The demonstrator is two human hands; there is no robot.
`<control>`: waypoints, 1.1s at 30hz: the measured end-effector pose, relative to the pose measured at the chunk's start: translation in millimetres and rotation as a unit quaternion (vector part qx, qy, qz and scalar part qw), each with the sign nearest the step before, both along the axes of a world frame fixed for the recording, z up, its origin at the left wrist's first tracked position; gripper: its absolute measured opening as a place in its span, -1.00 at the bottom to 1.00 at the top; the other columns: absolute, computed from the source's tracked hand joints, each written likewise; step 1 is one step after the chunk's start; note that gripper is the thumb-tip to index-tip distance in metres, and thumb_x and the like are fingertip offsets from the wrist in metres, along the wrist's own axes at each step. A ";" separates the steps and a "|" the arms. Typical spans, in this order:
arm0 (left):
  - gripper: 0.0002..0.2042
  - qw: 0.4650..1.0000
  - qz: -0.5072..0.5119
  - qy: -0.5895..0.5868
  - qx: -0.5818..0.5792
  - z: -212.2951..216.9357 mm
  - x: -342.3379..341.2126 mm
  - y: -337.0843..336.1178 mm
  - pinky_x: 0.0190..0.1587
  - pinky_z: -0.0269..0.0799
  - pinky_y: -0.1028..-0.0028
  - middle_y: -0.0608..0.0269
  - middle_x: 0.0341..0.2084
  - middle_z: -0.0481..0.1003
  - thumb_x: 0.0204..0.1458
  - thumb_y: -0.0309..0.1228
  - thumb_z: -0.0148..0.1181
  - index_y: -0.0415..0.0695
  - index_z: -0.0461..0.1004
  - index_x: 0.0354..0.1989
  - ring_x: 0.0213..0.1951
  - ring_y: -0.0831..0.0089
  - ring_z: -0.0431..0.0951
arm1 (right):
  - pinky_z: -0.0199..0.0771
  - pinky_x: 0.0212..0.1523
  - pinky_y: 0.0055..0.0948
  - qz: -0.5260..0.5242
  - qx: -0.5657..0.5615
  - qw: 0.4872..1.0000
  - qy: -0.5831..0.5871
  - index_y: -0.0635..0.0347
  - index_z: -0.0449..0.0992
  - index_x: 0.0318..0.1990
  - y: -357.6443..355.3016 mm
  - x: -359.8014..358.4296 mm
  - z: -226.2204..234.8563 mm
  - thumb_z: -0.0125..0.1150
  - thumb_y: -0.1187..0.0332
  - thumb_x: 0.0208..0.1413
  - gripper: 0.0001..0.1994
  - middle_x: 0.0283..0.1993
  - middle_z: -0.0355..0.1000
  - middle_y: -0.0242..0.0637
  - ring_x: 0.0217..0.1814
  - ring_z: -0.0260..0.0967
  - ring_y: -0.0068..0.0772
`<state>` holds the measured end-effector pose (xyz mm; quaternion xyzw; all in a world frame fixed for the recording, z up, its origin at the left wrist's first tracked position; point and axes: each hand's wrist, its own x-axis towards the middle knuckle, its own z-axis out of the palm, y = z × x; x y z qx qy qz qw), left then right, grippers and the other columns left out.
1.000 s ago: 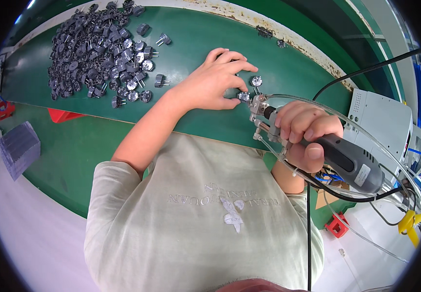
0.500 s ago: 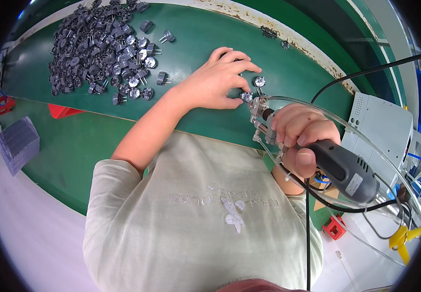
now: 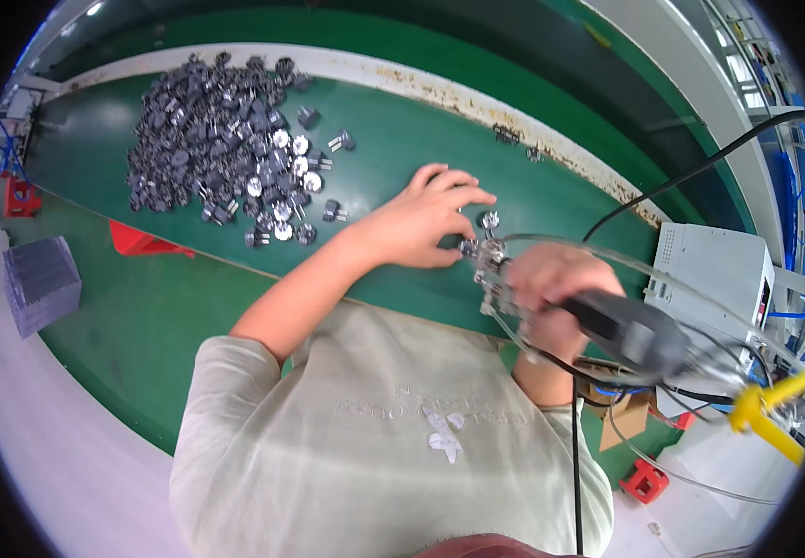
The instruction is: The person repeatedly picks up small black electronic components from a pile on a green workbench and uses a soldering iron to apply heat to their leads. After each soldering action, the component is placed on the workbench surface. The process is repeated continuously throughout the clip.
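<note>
Between the thumb and forefinger of my left hand (image 3: 428, 220) is a small dark plug part (image 3: 468, 247) with a shiny face, partly hidden. My right hand (image 3: 560, 284), smeared by motion, is wrapped round a dark grey electric screwdriver (image 3: 621, 325). The metal nose (image 3: 488, 253) of the screwdriver, with a clear hose joined to it, is at the plug part in my left hand; whether they touch I cannot tell. Just beyond lies a loose plug part (image 3: 490, 220), shiny face up. To the left is a big heap of black two-pin plug parts (image 3: 203, 139).
The green bench (image 3: 393, 112) has a worn white rail (image 3: 421, 88) along its far side. A grey-white machine box (image 3: 709, 274) stands at the right. A black cable (image 3: 681, 149) and hoses run round the screwdriver. Red stools (image 3: 644, 481) and a grey bin (image 3: 42, 284) are below.
The whole view has shifted, so the bench sits lower in the picture. The screwdriver and my right hand have become blurred. My left hand keeps its pinch on the plug part.
</note>
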<state>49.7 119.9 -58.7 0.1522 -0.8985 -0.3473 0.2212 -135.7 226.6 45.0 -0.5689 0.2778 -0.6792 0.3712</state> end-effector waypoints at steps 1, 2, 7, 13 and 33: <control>-0.78 1.000 -0.022 -0.009 0.017 5.7 -3.9 -4.2 0.47 0.03 -0.07 0.21 0.32 0.46 -0.17 -0.35 0.48 -0.03 0.72 -0.29 0.40 0.05 0.30 | 0.53 -0.45 -0.30 -0.027 -0.013 0.999 -0.014 0.17 0.43 -0.26 4.6 -5.6 9.4 0.48 0.22 0.14 -0.69 -0.49 0.48 -0.30 -0.55 0.43 -0.35; -0.78 1.000 -0.018 -0.015 0.020 9.9 -0.5 -8.2 0.47 0.03 -0.07 0.21 0.32 0.46 -0.17 -0.34 0.49 -0.03 0.72 -0.29 0.40 0.04 0.30 | 0.54 -0.45 -0.30 -0.043 -0.037 0.998 -0.019 0.14 0.41 -0.23 9.3 -14.0 22.6 0.46 0.07 0.22 -0.61 -0.48 0.48 -0.32 -0.55 0.44 -0.38; -0.74 0.996 0.080 -0.014 -0.040 29.9 -17.2 -73.1 0.46 0.07 -0.01 0.18 0.30 0.49 -0.14 -0.23 0.49 -0.01 0.73 -0.26 0.39 0.03 0.32 | 0.53 -0.43 -0.25 -0.040 -0.075 0.996 -0.008 0.16 0.39 -0.18 19.7 -44.3 36.9 0.37 -0.08 0.26 -0.53 -0.46 0.45 -0.33 -0.53 0.43 -0.34; -0.48 0.928 0.337 0.007 -0.162 10.5 -65.3 -136.7 0.43 0.16 0.04 0.13 0.33 0.44 -0.07 -0.13 0.48 -0.01 0.62 0.10 0.36 0.06 0.37 | 0.58 -0.30 -0.15 -0.025 -0.021 0.999 -0.038 0.28 0.46 -0.14 9.8 -39.7 10.0 0.53 0.10 0.17 -0.56 -0.42 0.49 -0.19 -0.44 0.47 -0.25; -0.75 1.000 0.025 0.016 -0.004 -3.6 -20.2 -14.8 0.25 0.41 0.20 0.32 -0.09 0.58 -0.11 -0.34 0.47 -0.09 0.69 -0.22 0.10 0.23 0.51 | 0.54 -0.38 -0.20 -0.051 -0.013 0.998 -0.034 0.21 0.39 -0.23 -2.7 -31.5 -14.3 0.49 0.30 0.20 -0.68 -0.52 0.42 -0.29 -0.54 0.41 -0.33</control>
